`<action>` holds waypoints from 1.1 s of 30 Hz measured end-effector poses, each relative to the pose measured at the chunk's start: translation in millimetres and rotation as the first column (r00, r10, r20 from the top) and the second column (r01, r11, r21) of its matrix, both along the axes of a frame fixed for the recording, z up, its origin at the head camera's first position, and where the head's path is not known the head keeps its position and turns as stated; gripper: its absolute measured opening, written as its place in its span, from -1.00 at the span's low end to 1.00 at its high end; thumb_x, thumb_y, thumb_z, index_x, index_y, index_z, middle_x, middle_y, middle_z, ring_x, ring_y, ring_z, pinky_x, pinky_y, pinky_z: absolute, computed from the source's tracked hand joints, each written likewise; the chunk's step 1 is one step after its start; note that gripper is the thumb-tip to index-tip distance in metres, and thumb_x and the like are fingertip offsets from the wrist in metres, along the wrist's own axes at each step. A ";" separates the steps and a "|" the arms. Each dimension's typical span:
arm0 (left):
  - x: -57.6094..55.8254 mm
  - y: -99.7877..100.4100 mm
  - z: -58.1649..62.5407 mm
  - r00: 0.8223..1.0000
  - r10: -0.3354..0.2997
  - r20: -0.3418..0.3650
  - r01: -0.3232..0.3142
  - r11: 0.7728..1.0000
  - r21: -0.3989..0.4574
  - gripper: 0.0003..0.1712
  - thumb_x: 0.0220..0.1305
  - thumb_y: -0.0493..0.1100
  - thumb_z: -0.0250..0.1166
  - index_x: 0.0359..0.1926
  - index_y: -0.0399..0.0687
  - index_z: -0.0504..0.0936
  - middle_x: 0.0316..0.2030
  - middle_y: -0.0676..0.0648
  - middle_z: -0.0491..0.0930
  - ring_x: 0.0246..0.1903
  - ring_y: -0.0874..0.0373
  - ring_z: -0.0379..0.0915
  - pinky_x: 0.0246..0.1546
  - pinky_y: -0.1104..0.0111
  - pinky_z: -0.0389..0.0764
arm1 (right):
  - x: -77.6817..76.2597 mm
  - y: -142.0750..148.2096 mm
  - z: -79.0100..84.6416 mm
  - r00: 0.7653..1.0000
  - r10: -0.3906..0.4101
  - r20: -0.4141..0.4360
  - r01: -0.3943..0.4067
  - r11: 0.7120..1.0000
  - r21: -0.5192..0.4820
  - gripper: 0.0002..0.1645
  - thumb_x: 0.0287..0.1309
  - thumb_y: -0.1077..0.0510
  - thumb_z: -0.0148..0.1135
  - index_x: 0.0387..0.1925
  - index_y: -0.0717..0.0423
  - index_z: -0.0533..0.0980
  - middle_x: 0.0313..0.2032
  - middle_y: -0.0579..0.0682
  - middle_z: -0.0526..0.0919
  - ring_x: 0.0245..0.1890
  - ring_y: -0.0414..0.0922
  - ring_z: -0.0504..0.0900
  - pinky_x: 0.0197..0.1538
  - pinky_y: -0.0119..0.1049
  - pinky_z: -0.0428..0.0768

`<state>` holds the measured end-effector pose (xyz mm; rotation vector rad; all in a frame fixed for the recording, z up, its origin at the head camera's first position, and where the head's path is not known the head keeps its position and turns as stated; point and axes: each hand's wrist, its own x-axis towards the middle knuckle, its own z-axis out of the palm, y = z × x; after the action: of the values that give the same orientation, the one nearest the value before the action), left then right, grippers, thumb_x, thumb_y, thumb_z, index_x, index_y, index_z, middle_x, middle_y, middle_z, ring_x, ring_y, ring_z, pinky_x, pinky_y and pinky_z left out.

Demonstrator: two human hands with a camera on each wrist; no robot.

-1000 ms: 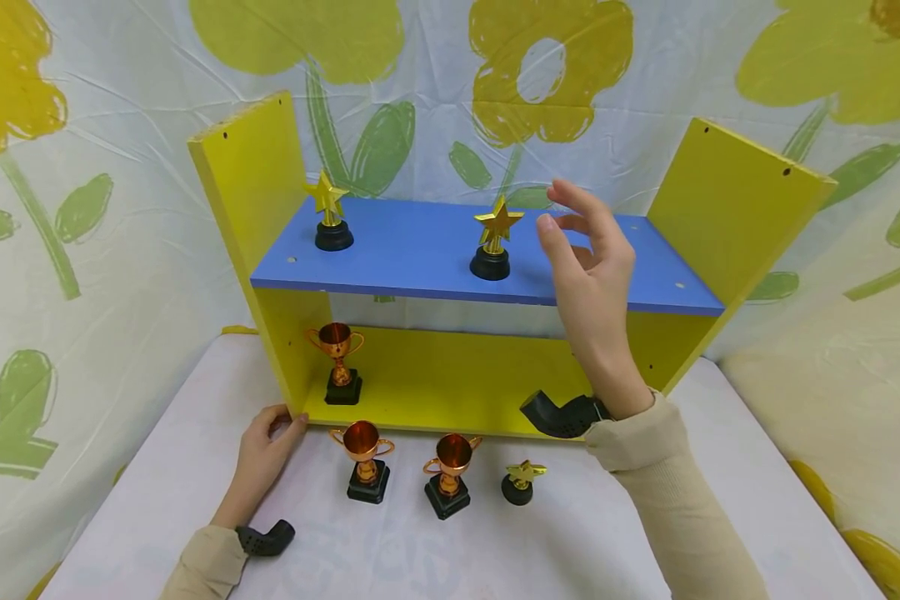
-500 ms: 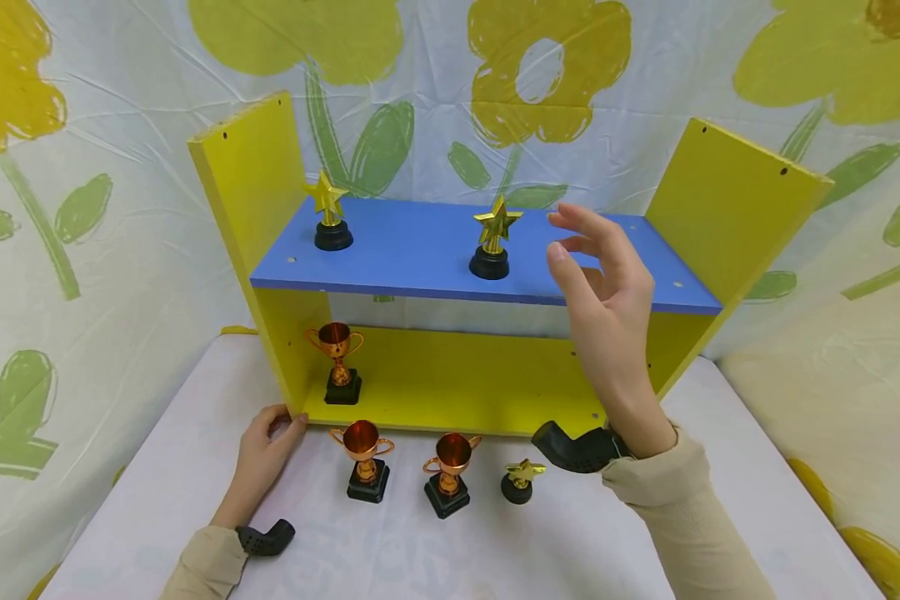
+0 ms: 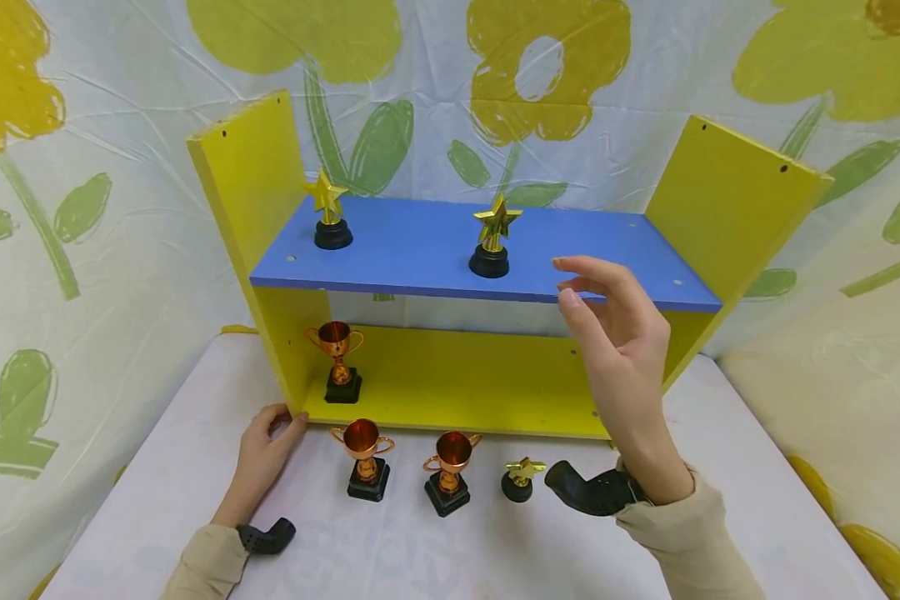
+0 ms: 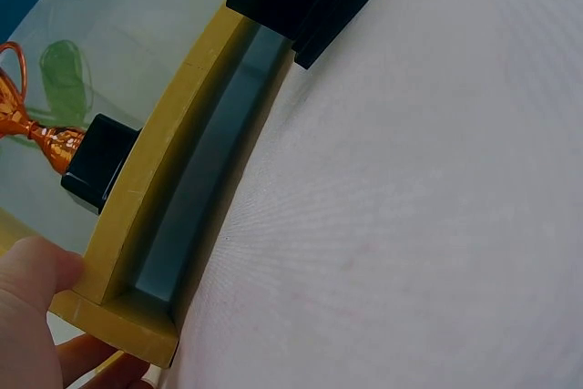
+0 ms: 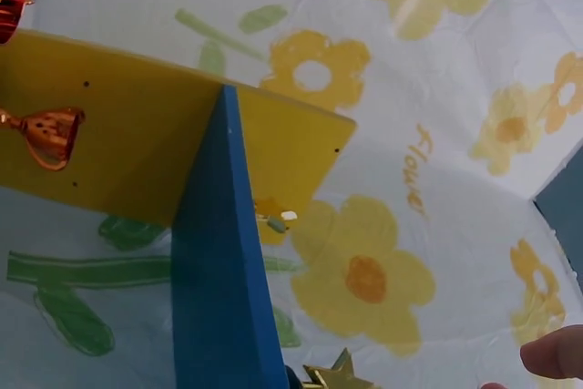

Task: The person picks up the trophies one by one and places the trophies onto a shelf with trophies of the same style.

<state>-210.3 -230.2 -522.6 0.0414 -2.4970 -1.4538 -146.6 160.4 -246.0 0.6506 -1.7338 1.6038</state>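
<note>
On the blue upper shelf point(image 3: 412, 258), free room lies between the left gold star trophy point(image 3: 331, 218) and the central gold star trophy point(image 3: 492, 239), and from the latter to the right yellow side panel point(image 3: 727, 208). Below, a copper trophy cup point(image 3: 339, 367) blocks the left end of the yellow lower shelf point(image 3: 450, 379). Before it, the left front cup point(image 3: 366, 458), right front cup point(image 3: 450, 469) and small gold star trophy point(image 3: 520, 483) stand apart, leaving gaps; the right hand point(image 3: 630, 342) obstructs the right approach.

left wrist: left hand point(image 4: 29, 316), copper cup point(image 4: 60, 145) cut at left edge | right wrist: star trophy point(image 5: 337, 374) cut at bottom
</note>
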 end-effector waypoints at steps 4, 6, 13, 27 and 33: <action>-0.1 0.5 0.3 1.000 0.001 -0.005 -0.001 1.000 -0.006 -0.54 0.36 -0.01 0.28 0.06 -0.30 0.52 0.02 -0.27 0.53 0.08 -0.09 0.37 0.16 0.05 0.34 | 6.6 4.5 -8.8 1.000 0.025 0.007 -0.025 1.000 -0.017 -0.68 0.33 0.38 0.10 0.06 0.42 0.53 0.02 0.22 0.61 -0.04 0.08 0.49 -0.09 -0.30 0.49; 0.0 0.6 0.1 1.000 0.000 -0.007 0.000 1.000 -0.007 -0.55 0.36 -0.02 0.28 0.06 -0.30 0.53 0.02 -0.27 0.53 0.08 -0.09 0.38 0.16 0.05 0.34 | 9.7 7.5 -13.8 0.999 0.034 0.008 -0.034 0.999 -0.022 -0.68 0.33 0.40 0.08 0.07 0.44 0.52 0.03 0.22 0.60 -0.04 0.09 0.49 -0.08 -0.28 0.49; 0.3 -0.4 0.1 1.000 0.003 -0.004 -0.003 1.000 -0.013 -0.53 0.36 0.00 0.28 0.07 -0.29 0.51 0.02 -0.28 0.52 0.07 -0.10 0.37 0.16 0.03 0.34 | 17.7 17.8 -30.9 0.999 0.042 0.017 -0.041 0.999 -0.031 -0.67 0.32 0.44 0.05 0.08 0.48 0.50 0.04 0.22 0.59 -0.05 0.07 0.52 0.01 -0.28 0.52; 0.3 0.6 3.5 1.000 0.010 0.009 -0.010 1.000 -0.014 -0.54 0.37 -0.02 0.27 0.10 -0.29 0.52 0.03 -0.28 0.52 0.08 -0.07 0.37 0.15 0.09 0.33 | 30.8 32.5 -64.2 0.997 0.012 0.082 -0.012 1.000 0.002 -0.69 0.30 0.50 0.03 0.04 0.51 0.49 0.03 0.20 0.59 -0.03 0.02 0.54 0.03 -0.40 0.52; 2.0 1.4 3.9 1.000 0.001 0.012 -0.001 1.000 -0.015 -0.53 0.38 -0.01 0.26 0.10 -0.30 0.51 0.04 -0.29 0.51 0.09 -0.11 0.36 0.16 0.03 0.33 | 34.7 40.2 -76.8 0.991 -0.001 0.132 -0.002 1.000 0.023 -0.69 0.30 0.51 0.03 0.04 0.51 0.49 0.03 0.22 0.59 -0.03 0.01 0.55 0.06 -0.41 0.52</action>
<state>-208.3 -228.8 -518.7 0.0489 -2.5168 -1.4392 -111.9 200.7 -322.8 0.5666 -1.8496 1.6624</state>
